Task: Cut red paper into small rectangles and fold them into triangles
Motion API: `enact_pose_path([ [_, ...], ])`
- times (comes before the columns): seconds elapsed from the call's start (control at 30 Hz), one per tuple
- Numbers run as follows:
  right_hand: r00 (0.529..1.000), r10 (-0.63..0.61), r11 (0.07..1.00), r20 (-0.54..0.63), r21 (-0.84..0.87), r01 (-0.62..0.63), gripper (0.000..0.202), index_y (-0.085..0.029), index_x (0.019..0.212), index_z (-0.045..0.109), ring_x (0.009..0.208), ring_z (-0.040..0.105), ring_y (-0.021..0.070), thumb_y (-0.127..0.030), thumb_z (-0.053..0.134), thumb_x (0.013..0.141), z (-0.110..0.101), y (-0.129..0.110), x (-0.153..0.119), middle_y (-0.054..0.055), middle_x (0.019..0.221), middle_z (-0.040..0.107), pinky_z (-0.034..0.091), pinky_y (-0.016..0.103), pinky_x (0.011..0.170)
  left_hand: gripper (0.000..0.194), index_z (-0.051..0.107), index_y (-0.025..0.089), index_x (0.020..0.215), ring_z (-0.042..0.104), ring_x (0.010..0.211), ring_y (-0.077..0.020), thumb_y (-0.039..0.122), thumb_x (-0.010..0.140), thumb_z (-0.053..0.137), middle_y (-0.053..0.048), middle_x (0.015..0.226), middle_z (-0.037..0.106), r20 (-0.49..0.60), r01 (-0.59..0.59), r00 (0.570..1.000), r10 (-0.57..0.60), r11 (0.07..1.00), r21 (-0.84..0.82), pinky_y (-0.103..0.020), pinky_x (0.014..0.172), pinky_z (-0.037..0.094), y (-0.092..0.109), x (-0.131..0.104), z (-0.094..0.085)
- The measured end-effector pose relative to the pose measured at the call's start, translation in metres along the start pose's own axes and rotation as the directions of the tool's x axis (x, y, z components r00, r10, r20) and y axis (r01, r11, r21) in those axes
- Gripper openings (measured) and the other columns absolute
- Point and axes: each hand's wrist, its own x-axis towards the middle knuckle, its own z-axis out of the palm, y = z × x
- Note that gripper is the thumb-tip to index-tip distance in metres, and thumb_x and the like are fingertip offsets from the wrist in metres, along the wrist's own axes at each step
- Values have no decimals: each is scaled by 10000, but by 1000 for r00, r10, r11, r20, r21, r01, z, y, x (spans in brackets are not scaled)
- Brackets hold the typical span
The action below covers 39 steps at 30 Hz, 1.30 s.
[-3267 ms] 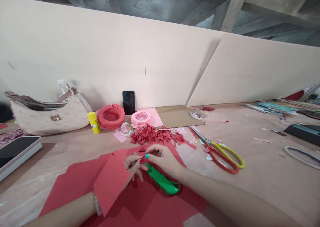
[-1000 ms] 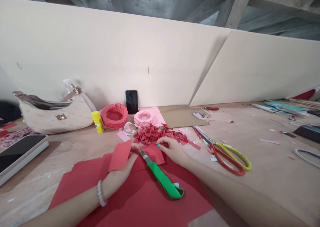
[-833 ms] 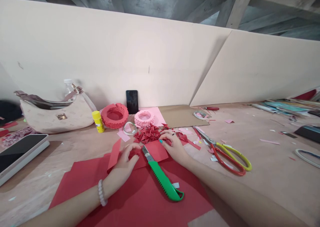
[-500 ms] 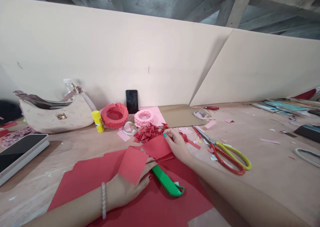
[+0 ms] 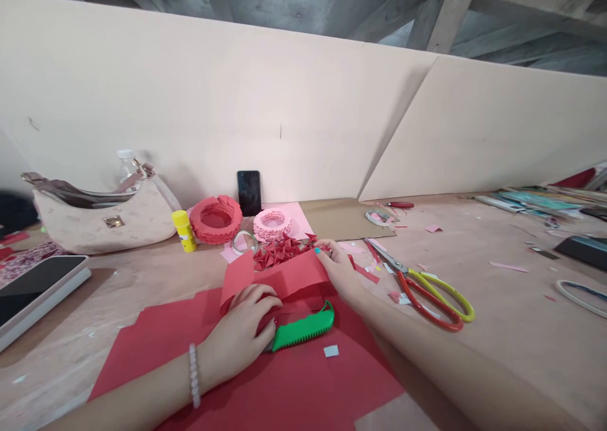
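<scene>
My left hand, palm down with curled fingers, grips the front end of a green utility knife near its thumb. The blade is mostly hidden, and the ridged handle points up and right. A small piece of red paper stands behind the left fingers. My right hand pinches the right end of a red paper strip, which bends between both hands. Large red sheets lie underneath. Just beyond the strip is a pile of folded red paper pieces.
Scissors lie right of my right hand among paper scraps. Behind are a red paper ring, a pink paper ring, a glue stick, an upright phone and cardboard. A handbag and another phone are left.
My left hand has turned over more, and the knife's handle has swung from lower right to upper right. The small red paper piece has tipped upward behind the fingers. A white scrap is uncovered.
</scene>
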Motion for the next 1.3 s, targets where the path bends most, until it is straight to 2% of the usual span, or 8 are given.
enact_pose_path([
  [0.27, 996, -16, 994, 91, -105, 25, 165, -246, 900, 531, 518, 380, 113, -271, 487, 743, 4, 0, -8, -55, 594, 394, 328, 214, 477, 260, 531, 215, 1009, 435, 1032, -215, 148, 783, 420, -66, 1096, 484, -30, -1, 1000, 2, 1000, 25, -405, 916, 375, -3, 1, 3],
  [0.43, 994, -62, 981, 91, -180, 77, 199, -238, 943, 538, 485, 331, 105, -293, 472, 763, 4, 9, -6, -67, 558, 294, 292, 206, 450, 269, 533, 213, 1014, 443, 1019, -218, 142, 781, 418, -71, 1100, 489, -39, -8, 999, 9, 999, 32, -407, 902, 388, -3, 0, 3],
  [0.53, 989, -66, 977, 136, -192, 92, 232, -239, 986, 533, 507, 390, 114, -303, 465, 774, 3, 7, -8, -59, 580, 376, 342, 224, 488, 265, 537, 216, 1008, 447, 1027, -216, 145, 783, 416, -63, 1098, 501, -29, -10, 1000, 11, 999, 40, -404, 909, 385, -3, 0, 2],
  [0.63, 965, -95, 977, 244, -165, 138, 331, -258, 1100, 485, 774, 522, 160, -266, 484, 769, 3, 0, -13, -3, 900, 554, 417, 288, 713, 275, 531, 224, 1025, 442, 1058, -215, 150, 790, 408, -52, 1128, 501, -13, 2, 1000, -1, 999, 48, -401, 917, 382, -5, 1, 3],
  [0.73, 923, -137, 978, 360, -96, 183, 507, -281, 1229, 389, 1137, 398, 189, -225, 528, 745, 3, -4, -18, 10, 1240, 447, 303, 325, 953, 292, 517, 216, 1058, 433, 1082, -224, 162, 790, 414, -61, 1148, 497, -12, 12, 1000, -12, 998, 68, -411, 928, 372, -6, 1, 3],
  [0.83, 908, -113, 986, 404, -66, 152, 551, -270, 1246, 378, 1209, 335, 175, -171, 530, 726, 5, -4, -18, 11, 1287, 419, 236, 325, 1014, 284, 523, 212, 1052, 434, 1079, -223, 167, 793, 416, -62, 1132, 506, -22, 2, 1000, 0, 997, 73, -408, 935, 365, -4, 0, 2],
  [1.0, 943, -28, 998, 332, -36, 42, 346, -218, 1056, 543, 1046, 497, 186, -148, 484, 723, 6, 2, -12, 31, 1139, 548, 371, 340, 906, 265, 546, 255, 1048, 424, 1081, -226, 228, 803, 448, -45, 1150, 487, 17, -51, 999, 50, 998, 48, -411, 936, 360, 1, -1, -2],
  [1.3, 974, 90, 946, 209, 287, -149, 279, -243, 983, 540, 782, 577, 146, -226, 536, 705, 5, 7, -7, 6, 1004, 591, 468, 244, 645, 221, 587, 241, 951, 401, 1121, -250, 342, 764, 523, -61, 1185, 453, 22, -35, 999, 35, 999, -2, -424, 946, 355, 1, -2, -3],
])
